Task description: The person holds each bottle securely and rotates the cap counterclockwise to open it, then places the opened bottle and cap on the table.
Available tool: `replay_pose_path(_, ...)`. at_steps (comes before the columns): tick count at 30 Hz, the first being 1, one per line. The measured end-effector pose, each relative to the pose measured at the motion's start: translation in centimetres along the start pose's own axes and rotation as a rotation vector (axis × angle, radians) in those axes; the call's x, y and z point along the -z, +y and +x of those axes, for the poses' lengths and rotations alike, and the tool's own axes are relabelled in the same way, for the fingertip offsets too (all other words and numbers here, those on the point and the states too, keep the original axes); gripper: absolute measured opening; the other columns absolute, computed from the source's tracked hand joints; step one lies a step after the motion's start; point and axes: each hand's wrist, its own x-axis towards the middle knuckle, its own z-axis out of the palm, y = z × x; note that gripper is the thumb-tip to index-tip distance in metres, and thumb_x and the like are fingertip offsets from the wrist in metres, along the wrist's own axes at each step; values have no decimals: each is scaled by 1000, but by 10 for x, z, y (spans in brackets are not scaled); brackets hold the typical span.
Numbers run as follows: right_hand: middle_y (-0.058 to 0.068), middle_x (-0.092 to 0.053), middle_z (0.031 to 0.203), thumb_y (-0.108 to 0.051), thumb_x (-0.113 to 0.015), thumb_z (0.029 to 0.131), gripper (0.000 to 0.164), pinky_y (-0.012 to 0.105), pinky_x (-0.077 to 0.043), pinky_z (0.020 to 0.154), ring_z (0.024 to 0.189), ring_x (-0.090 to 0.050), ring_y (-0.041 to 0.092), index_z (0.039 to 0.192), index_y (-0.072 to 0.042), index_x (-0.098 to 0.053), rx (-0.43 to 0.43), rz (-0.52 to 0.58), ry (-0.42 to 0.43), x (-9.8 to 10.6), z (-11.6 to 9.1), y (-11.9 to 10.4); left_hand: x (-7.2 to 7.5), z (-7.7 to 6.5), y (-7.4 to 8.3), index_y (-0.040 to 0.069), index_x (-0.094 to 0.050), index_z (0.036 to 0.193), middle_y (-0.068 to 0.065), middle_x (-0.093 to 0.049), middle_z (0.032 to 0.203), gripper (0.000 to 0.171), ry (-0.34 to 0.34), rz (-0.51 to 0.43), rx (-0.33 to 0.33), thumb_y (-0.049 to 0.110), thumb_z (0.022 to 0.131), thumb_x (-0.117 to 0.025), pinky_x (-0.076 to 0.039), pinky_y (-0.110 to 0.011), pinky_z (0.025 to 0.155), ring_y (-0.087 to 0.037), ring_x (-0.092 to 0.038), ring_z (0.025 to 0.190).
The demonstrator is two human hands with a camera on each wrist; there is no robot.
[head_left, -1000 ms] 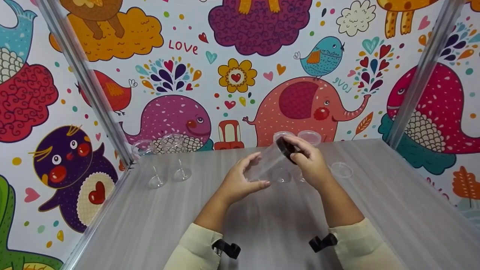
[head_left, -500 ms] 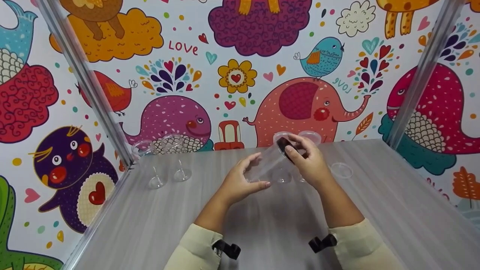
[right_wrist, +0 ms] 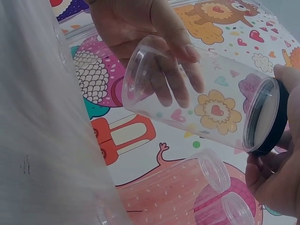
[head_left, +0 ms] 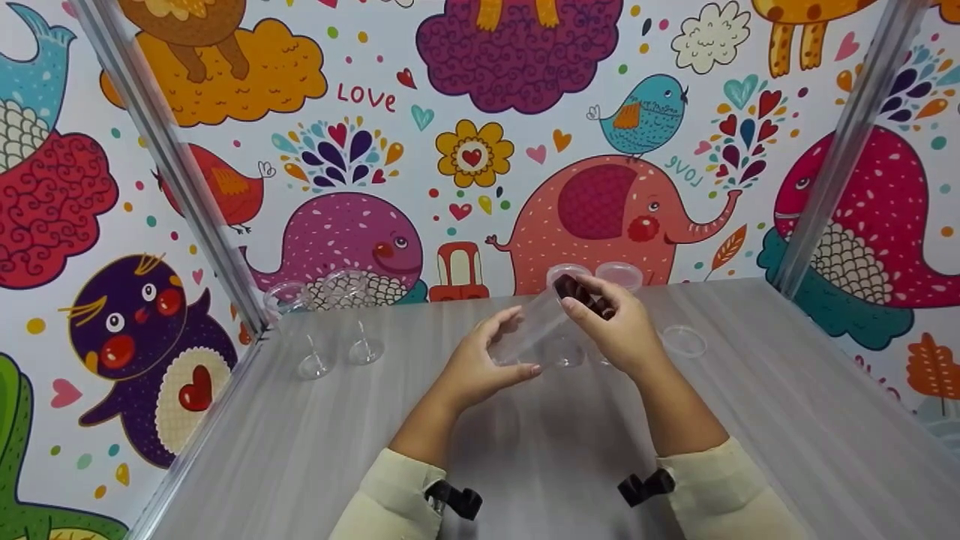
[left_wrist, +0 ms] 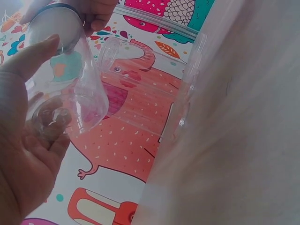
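A clear plastic jar [right_wrist: 218,89] is held tilted in the air above the table, its black lid [right_wrist: 277,117] at the raised right end. My left hand [head_left: 480,367] grips the jar near its base, with thumb and fingers on either side of the wall. My right hand [head_left: 630,334] pinches the black lid around its edge, thumb on the near side and fingers over the far side. In the left wrist view, the lid's pale underside shows through the clear wall. The lid sits on the jar's mouth; whether it is screwed tight I cannot tell.
Two clear jars [head_left: 568,352] stand upright just behind my hands, partly covered by them. Another pair of clear jars [head_left: 313,337] is at the left back. To the right lies a clear round ring or lid [head_left: 684,340] on the grey table [head_left: 780,420]. Patterned walls enclose the back and sides.
My right thumb and fingers have shifted around the lid, the thumb sliding up and to the left across it. The left hand and the jar stay almost in place.
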Motion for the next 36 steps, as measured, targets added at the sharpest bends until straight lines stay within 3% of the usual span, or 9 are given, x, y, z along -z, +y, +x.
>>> replay_pose_path(6,13,-59,151,-58,-69,98,68,54,-61,104,126,-61,35,157,-27,-55,8,24,-7,0,-2,0,1,2,-4,34,-47,159,3,-59,158,96,-5,-28,-10,57,76,-92,-53,-61,114,-29,-58,145)
replay_pose_path(18,13,-60,151,-50,-71,100,61,54,-60,106,127,-60,35,155,-27,-57,28,91,-19,0,-2,0,1,2,-4,35,-48,158,-1,-58,159,96,-2,-20,3,59,76,-91,-54,-60,112,-29,-57,145)
replay_pose_path(26,12,-60,145,-33,-71,101,56,25,-58,94,121,-54,28,155,-23,-57,84,158,-7,3,-2,1,2,3,-7,34,-48,158,-2,-58,159,95,3,-39,-8,55,77,-92,-54,-60,114,-30,-57,147)
replay_pose_path(30,13,-58,142,-31,-71,102,57,21,-58,89,120,-54,29,156,-25,-55,81,190,10,3,-1,1,4,4,-9,38,-48,157,0,-58,159,90,24,-47,5,47,79,-93,-51,-58,118,-25,-56,147)
replay_pose_path(36,10,-54,149,-26,-72,100,63,21,-61,90,127,-56,29,159,-24,-48,77,255,21,3,-1,1,8,5,-16,33,-44,159,4,-56,158,94,71,-77,30,40,80,-94,-47,-59,121,-24,-53,151)
